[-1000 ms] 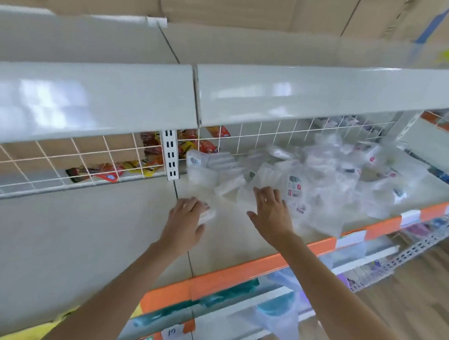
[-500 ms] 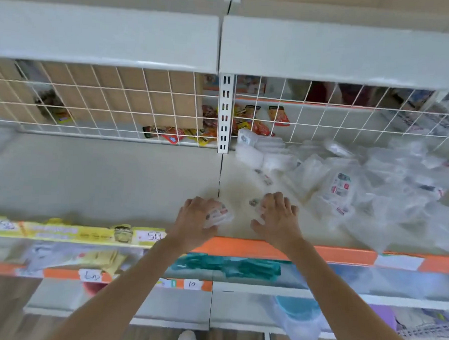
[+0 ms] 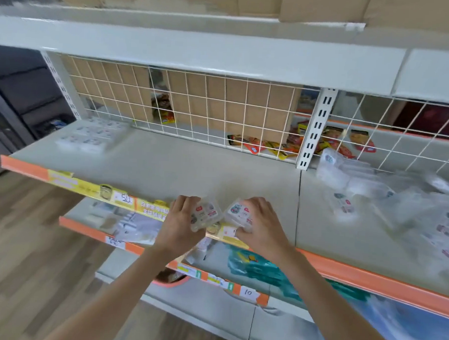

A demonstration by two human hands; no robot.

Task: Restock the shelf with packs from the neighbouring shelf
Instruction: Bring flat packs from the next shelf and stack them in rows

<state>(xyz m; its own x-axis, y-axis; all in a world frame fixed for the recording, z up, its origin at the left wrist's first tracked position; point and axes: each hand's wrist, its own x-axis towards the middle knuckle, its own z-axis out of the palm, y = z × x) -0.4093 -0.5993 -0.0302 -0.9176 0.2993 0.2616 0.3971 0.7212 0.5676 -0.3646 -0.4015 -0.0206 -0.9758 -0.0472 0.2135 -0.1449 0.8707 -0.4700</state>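
Packs (image 3: 206,215) — clear, boxy, glossy plastic

Left hand (image 3: 179,224) and right hand (image 3: 261,223) each gripping a clear pack — above the shelf's (image 3: 218,174) front edge.

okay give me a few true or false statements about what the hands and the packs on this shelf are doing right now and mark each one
1. The left hand grips a clear pack. True.
2. The right hand holds nothing. False: it grips a second pack.
3. A stack of packs sits at the far left rear of the left shelf. True.
4. The right shelf holds nothing. False: a loose pile of packs covers it.
5. A solid panel backs the shelves. False: it is a wire grid.
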